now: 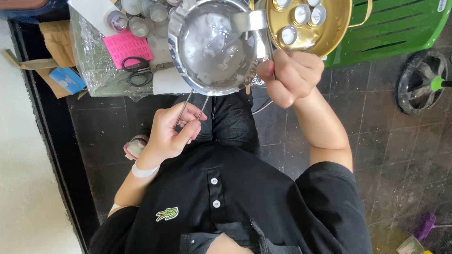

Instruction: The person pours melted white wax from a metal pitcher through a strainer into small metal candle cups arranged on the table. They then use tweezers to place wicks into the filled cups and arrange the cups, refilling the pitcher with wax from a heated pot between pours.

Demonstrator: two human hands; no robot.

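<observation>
At frame centre, the left hand [172, 134] pinched thin metal tongs [192, 106] while the right hand [291, 75] gripped the round steel wax-filled pot [214, 47], right of a pink rectangular label [127, 47].

The metal bowl [214, 47] sits between the scissors [137, 71] and the tray [329, 35] holding small cups [289, 35].

Single head-worn view, looking steeply down past the wearer's chest and lap, close to the hands, image seemingly upside down, dark tiled floor [386, 155] beneath.
</observation>
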